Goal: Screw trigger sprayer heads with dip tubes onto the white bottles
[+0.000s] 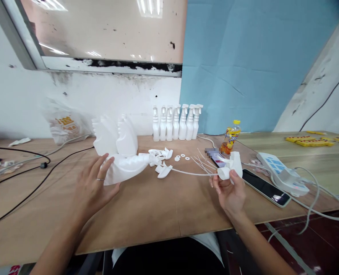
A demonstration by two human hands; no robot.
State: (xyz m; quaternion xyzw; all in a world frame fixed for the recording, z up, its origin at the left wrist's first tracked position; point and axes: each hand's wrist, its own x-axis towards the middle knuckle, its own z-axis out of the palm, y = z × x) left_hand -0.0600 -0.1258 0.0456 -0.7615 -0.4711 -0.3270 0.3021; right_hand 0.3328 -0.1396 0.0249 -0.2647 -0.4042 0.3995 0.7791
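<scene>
My left hand point(93, 187) grips a white plastic bottle point(126, 169) by its base. The bottle lies tilted on its side, its neck pointing right. In my right hand point(231, 193) is a white trigger spray head point(236, 165), pinched between thumb and fingers. From its collar a thin dip tube point(193, 173) stretches left toward the loose parts. White trigger pieces point(165, 172) rest on the table near the bottle's neck. Small white washers point(182, 155) and several loose thin tubes point(202, 164) lie between my hands.
Several white spray bottles point(175, 124) stand in a row by the wall. More white bottles point(127, 137) stand behind my left hand. On the right are a drink bottle point(231, 138), a black phone point(265, 187) and a power strip point(281, 173). Black cables point(50, 172) cross the left.
</scene>
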